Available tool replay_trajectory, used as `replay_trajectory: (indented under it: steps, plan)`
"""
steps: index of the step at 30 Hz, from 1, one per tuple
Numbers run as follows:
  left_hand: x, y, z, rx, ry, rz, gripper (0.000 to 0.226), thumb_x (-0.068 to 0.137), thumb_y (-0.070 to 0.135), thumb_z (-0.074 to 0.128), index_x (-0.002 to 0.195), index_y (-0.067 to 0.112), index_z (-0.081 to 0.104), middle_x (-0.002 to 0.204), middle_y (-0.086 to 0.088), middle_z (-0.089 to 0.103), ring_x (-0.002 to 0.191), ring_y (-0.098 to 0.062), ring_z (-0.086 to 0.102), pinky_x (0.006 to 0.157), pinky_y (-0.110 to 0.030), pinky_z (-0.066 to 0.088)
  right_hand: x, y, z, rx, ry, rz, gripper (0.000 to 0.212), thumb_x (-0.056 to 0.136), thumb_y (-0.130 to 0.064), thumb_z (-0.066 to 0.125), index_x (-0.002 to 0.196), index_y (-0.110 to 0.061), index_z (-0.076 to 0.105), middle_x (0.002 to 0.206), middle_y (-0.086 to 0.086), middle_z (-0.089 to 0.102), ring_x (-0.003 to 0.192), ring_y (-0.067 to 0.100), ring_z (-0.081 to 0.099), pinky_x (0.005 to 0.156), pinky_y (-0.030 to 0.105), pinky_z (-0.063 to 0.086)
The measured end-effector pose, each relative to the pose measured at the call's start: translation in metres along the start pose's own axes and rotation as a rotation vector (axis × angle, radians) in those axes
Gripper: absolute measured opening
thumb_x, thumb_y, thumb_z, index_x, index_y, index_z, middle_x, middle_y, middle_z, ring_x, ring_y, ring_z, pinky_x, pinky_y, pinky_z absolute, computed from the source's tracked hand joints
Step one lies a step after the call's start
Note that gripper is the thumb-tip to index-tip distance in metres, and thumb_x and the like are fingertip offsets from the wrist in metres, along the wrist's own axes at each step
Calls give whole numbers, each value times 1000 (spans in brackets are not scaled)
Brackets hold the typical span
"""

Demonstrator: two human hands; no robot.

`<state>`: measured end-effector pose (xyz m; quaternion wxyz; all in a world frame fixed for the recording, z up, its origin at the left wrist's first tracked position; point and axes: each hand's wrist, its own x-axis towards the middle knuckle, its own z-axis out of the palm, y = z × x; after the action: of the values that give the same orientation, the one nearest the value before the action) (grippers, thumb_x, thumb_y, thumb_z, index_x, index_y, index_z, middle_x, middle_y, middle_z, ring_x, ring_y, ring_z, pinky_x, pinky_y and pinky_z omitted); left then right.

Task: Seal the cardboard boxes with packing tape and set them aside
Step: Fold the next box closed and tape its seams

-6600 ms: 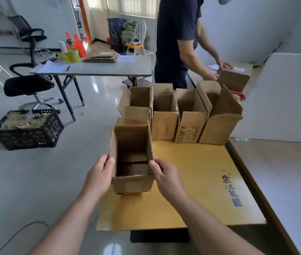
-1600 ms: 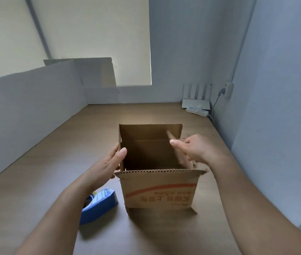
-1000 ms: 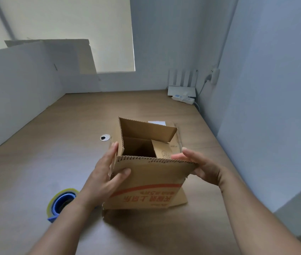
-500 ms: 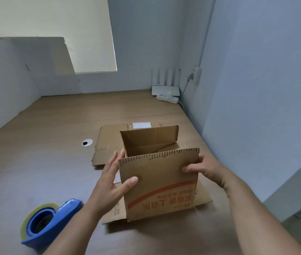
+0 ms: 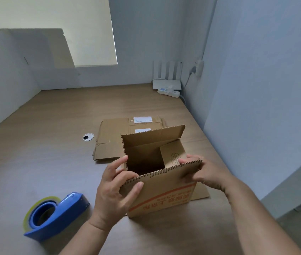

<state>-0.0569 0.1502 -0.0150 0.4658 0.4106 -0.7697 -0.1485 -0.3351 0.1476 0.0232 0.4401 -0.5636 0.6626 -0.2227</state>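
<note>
One cardboard box [image 5: 160, 183], upright and open-topped on the counter [image 5: 44, 159], just in front of a flattened cardboard sheet [image 5: 112, 137] and to the right of a blue tape dispenser [image 5: 53, 216], near it but not touching. Held at the near long flap by both hands. Left hand [image 5: 116, 188] pinching the flap's left corner, thumb on the printed outer face, fingers [image 5: 121, 160] spread up the left side. Right hand [image 5: 206, 173] gripping the right corner, fingers curled over the corrugated edge. Far flap raised, right short flap leaning inward. Left short flap not clearly visible, perhaps hidden behind the left hand.

Looks empty, so probably very light and easy to slide or tip with a careless push. Thin corrugate by the look of it: stiff across the panels, soft at the scored folds, easily creased if squeezed mid-flap. Dry, not slippery. Best taken at flap corners close to the creases for folding, and low on opposite side walls for lifting or turning. Would want a flat palm over the closed seam while taping, with nothing inside to back the flaps.

Against half a second back: right short flap tipped further in and now plainly showing; right fingers up over the flap's top edge rather than at its side. Dispenser larger in view, likely from head movement alone. Against the oldest picture: a different surface altogether, no row of other boxes, no second person.
</note>
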Motion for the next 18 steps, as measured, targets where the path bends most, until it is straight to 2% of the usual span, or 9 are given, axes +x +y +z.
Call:
replay_trajectory:
  steps: [3,5,8,9,10,12,14,16,18]
  plan:
    - [0,1,-6,32,-42,57,41,90,61,47,89,26,69,125,2,41,109,-1,48,81,-6,49,-4,-2,1,-79,-6,-27,67,76,-9,77,136,-27,53,148,-5,31,134,15,34,96,20,38]
    - [7,2,-14,51,-52,80,46,89,63,45,89,25,71,118,4,43,105,2,49,75,-4,47,-8,-4,-2,-24,-61,-50,64,76,-10,76,134,-24,54,149,-4,35,135,16,37,95,19,40]
    - [15,0,-22,119,-49,93,46,88,65,44,86,26,69,112,7,45,89,-12,59,67,-14,49,-13,-8,-19,242,-235,-92,69,58,-42,77,122,-24,63,135,-3,56,123,11,52,94,21,43]
    - [15,0,-22,135,-49,90,46,89,64,43,84,26,68,112,7,44,85,-14,60,65,-14,47,-12,-11,-25,340,-225,-98,73,54,-54,75,120,-24,63,129,-4,61,121,11,54,98,27,40]
    - [14,1,-22,141,-54,86,43,89,64,42,84,28,66,112,7,44,82,-15,60,63,-12,45,-8,-14,-29,382,-168,-100,69,60,-61,70,118,-24,64,124,-5,64,120,11,54,102,34,37]
    - [11,2,-21,138,-76,71,40,90,64,41,84,31,63,113,7,42,77,-13,60,61,-10,43,7,-23,-31,274,52,-118,44,83,-57,56,109,-24,68,117,-7,67,118,10,54,107,41,32]
    - [10,1,-20,156,-81,66,45,90,65,40,83,28,66,114,9,41,76,-11,58,62,-9,43,25,-33,-26,108,207,-168,30,96,-43,48,107,-26,70,122,-8,64,123,11,51,108,38,32]
    - [10,0,-22,162,-88,62,48,90,66,39,81,28,66,114,12,40,75,-6,56,62,-7,41,39,-43,-19,25,223,-207,30,99,-35,46,118,-24,67,137,-4,53,131,14,43,108,33,30]
    - [11,-1,-24,162,-109,60,47,90,67,37,81,30,65,114,13,40,77,-6,55,61,-6,41,54,-46,-14,-64,181,-221,36,100,-29,45,134,-25,54,152,-3,35,137,16,35,113,38,29]
